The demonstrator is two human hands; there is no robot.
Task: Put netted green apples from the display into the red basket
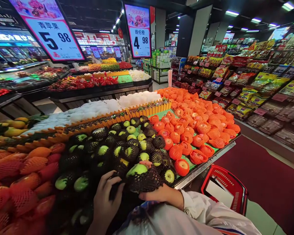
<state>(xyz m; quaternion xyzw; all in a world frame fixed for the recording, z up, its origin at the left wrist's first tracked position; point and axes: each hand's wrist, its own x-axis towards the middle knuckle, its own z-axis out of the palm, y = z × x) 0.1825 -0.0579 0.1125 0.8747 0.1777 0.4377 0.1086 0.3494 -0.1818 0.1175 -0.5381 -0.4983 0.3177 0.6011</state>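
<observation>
My right hand (159,193) is closed round a green apple (138,169) in a black foam net, close to the front edge of the display. Part of the apple's bare skin shows above the netting. Just left of it is my left hand (106,195), its fingers bent and its thumb apart from them; the space between them is dark and I see no held thing there. Beneath and beyond both hands lie several more netted green apples (103,150), some with the net pulled low.
Orange-netted fruit (186,127) fills the right; more netted fruit (26,176) lies left. Orange fence dividers (149,111) cross behind, with white-wrapped fruit (95,109) beyond. A red shopping basket (242,195) stands at right. Price screens (138,32) hang above; snack shelves (235,78) line the right.
</observation>
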